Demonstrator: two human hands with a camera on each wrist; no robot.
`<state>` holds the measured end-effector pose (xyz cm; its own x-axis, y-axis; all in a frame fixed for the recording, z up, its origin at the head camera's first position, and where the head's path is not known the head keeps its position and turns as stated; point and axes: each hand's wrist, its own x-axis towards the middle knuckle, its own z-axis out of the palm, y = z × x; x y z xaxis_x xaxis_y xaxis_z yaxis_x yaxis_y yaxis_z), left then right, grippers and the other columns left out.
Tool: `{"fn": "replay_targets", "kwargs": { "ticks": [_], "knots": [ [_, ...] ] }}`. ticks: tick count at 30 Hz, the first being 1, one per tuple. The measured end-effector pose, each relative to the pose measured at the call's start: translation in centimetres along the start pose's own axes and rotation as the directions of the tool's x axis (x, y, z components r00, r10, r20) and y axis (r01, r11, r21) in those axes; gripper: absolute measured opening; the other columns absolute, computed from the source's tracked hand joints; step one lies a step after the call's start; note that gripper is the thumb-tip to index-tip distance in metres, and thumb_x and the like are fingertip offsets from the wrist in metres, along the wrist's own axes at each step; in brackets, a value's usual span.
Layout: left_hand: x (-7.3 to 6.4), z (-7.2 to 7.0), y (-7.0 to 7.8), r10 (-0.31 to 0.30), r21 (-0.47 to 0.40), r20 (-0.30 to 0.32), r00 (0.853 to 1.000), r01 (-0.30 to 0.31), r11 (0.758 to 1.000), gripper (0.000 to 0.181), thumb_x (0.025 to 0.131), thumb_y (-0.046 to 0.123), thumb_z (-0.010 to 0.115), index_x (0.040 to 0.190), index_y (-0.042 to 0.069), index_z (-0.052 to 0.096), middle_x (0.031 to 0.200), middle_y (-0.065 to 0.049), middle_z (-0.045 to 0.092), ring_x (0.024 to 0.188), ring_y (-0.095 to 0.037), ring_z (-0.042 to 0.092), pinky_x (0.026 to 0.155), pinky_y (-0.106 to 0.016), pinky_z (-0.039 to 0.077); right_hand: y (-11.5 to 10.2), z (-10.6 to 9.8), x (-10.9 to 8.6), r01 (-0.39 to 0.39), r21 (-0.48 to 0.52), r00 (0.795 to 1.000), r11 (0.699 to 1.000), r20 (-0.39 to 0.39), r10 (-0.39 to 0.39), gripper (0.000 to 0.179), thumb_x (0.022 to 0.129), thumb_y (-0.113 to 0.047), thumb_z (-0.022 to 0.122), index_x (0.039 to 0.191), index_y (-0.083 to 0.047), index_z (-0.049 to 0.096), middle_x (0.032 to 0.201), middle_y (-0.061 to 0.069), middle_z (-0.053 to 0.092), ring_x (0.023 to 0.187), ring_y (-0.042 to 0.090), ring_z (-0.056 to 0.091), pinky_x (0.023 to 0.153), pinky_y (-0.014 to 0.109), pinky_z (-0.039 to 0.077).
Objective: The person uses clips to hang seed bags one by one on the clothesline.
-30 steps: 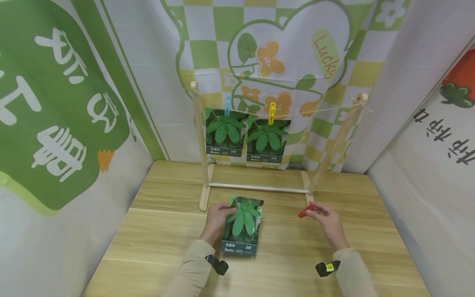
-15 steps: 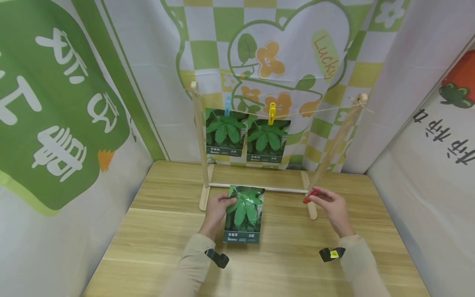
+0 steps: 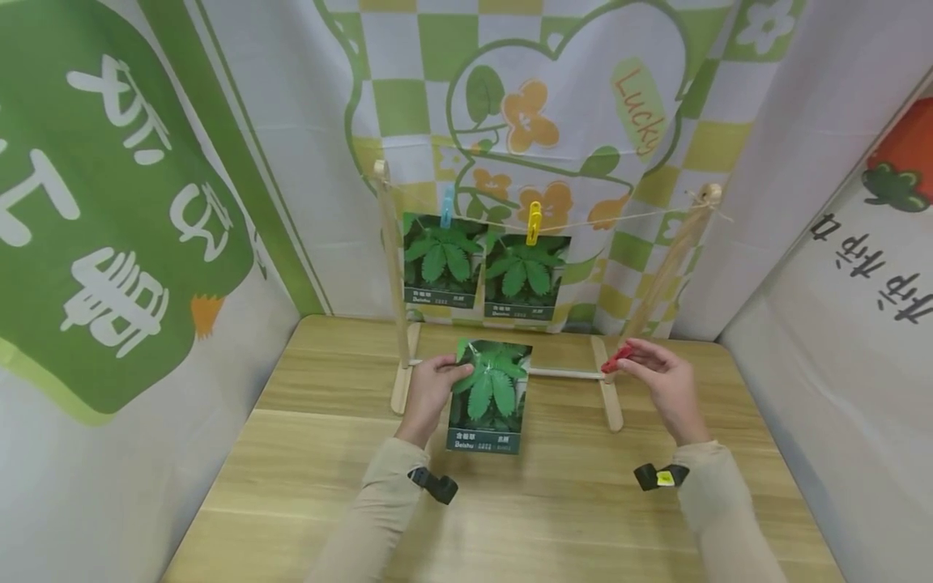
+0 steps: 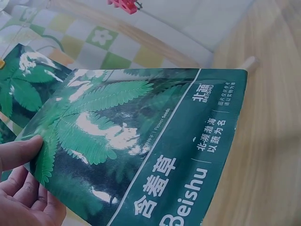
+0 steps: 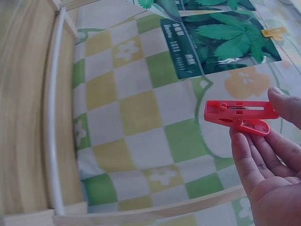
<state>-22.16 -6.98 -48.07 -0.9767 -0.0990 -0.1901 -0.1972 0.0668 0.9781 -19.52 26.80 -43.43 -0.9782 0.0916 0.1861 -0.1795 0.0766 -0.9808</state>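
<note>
My left hand point(image 3: 430, 394) pinches the left edge of a green seed packet point(image 3: 490, 397), thumb on its front. The packet is raised over the table, its leaf picture facing me; lettering shows large in the left wrist view. In my right hand point(image 3: 669, 387) a red clothespin point(image 3: 616, 357) sits between thumb and fingers, near the stand's right post. The right wrist view shows this red clothespin point(image 5: 240, 115) side-on. Behind, two similar seed packets hang from a string: the left packet point(image 3: 443, 263) by a blue clothespin point(image 3: 448, 207), the right packet point(image 3: 525, 277) by a yellow clothespin point(image 3: 534, 223).
A wooden stand with a left post point(image 3: 394, 267) and a right post point(image 3: 674, 263) carries the string point(image 3: 619, 218). A white rod point(image 3: 564, 373) joins its feet low down. Behind the wooden table point(image 3: 313, 486) hangs a checkered cloth point(image 3: 394, 105).
My left hand has lifted the seed packet up and away from me, toward the stand. My right hand has risen slightly rightward with the red clothespin. The hanging packets stay in place.
</note>
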Motion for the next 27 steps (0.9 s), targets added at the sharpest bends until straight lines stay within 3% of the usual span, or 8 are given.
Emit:
{"fn": "replay_targets", "kwargs": {
  "ticks": [7, 17, 27],
  "knots": [
    [0.0, 0.2, 1.4, 0.025, -0.044, -0.019, 1.000, -0.026, 0.999, 0.036, 0.086, 0.018, 0.075, 0.115, -0.001, 0.066, 0.113, -0.019, 0.070, 0.094, -0.015, 0.068, 0.094, -0.035, 0.053, -1.1, 0.1, 0.7, 0.055, 0.002, 0.998, 0.998, 0.014, -0.055, 0.036, 0.083, -0.002, 0.075, 0.117, 0.007, 0.065, 0.091, -0.011, 0.074, 0.083, 0.000, 0.069, 0.075, 0.014, 0.056],
    [0.1, 0.3, 2.7, 0.041, -0.058, -0.008, 0.999, -0.041, 0.997, 0.037, 0.087, 0.020, 0.074, 0.117, 0.001, 0.065, 0.115, -0.016, 0.069, 0.102, -0.020, 0.066, 0.095, -0.036, 0.052, -2.6, 0.5, 1.8, 0.120, 0.052, 0.993, 0.991, -0.008, -0.120, 0.034, 0.083, 0.001, 0.074, 0.116, 0.000, 0.068, 0.092, -0.009, 0.075, 0.085, 0.002, 0.069, 0.076, 0.015, 0.056],
    [0.3, 1.1, 3.9, 0.066, -0.121, -0.043, 0.997, -0.071, 0.990, 0.029, 0.086, 0.014, 0.075, 0.110, 0.000, 0.068, 0.107, -0.015, 0.071, 0.087, -0.010, 0.065, 0.085, -0.027, 0.055, -4.7, 0.1, 3.0, 0.188, 0.059, 0.982, 0.980, -0.039, -0.186, 0.029, 0.081, 0.004, 0.075, 0.110, 0.000, 0.071, 0.090, -0.006, 0.075, 0.082, 0.004, 0.070, 0.074, 0.015, 0.056]
  ]
}}
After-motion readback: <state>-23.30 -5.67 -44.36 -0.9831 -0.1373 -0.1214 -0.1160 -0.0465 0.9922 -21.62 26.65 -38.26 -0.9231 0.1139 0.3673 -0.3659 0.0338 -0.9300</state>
